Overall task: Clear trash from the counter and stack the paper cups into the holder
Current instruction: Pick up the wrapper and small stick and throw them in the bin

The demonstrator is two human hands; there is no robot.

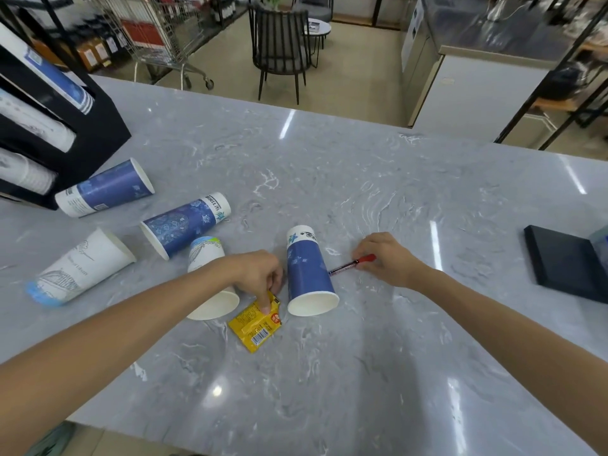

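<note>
Several paper cups lie on their sides on the grey marble counter: a blue one in the middle, a white one partly under my left forearm, another blue one, a third blue one and a white one at the left. My left hand pinches the top edge of a yellow wrapper that rests on the counter. My right hand grips a red-capped pen that touches the middle blue cup. The black cup holder with stacked cups stands at the far left.
A black flat box lies at the right edge of the counter. Beyond the counter's far edge are a black chair, a shopping cart and a steel-topped cabinet.
</note>
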